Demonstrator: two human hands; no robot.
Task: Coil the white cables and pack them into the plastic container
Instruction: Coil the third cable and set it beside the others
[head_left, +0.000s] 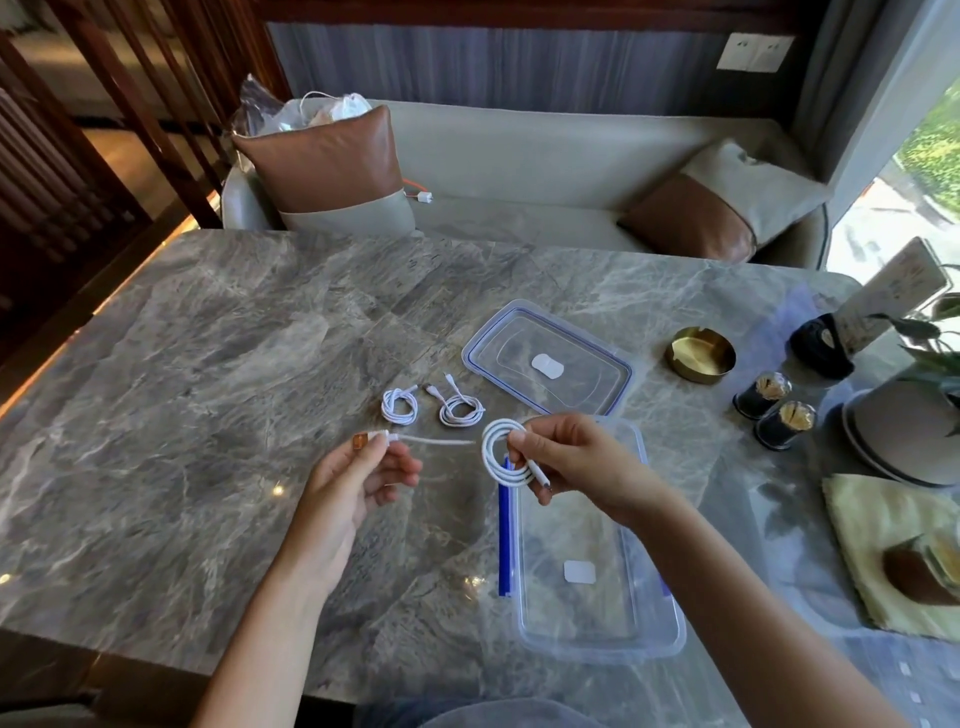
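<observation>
Now, surface (208, 364): carrying everything.
Container (597, 613): sitting empty, lid (545, 358) off; packing remaining.
Hands: right hand (576, 462) pinching the cable coil (501, 452); left hand (358, 478) gripping its plug end.
Coiled cables (400, 406): two lying finished beside the lid.

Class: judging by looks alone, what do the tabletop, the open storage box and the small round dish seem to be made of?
Grey veined tabletop: polished marble or similar stone, judging by its veins and glossy glints. Clear rectangular box: transparent plastic; the table shows through it. Small round gold dish: probably brass-coloured metal, given its shiny yellow sheen.
</observation>
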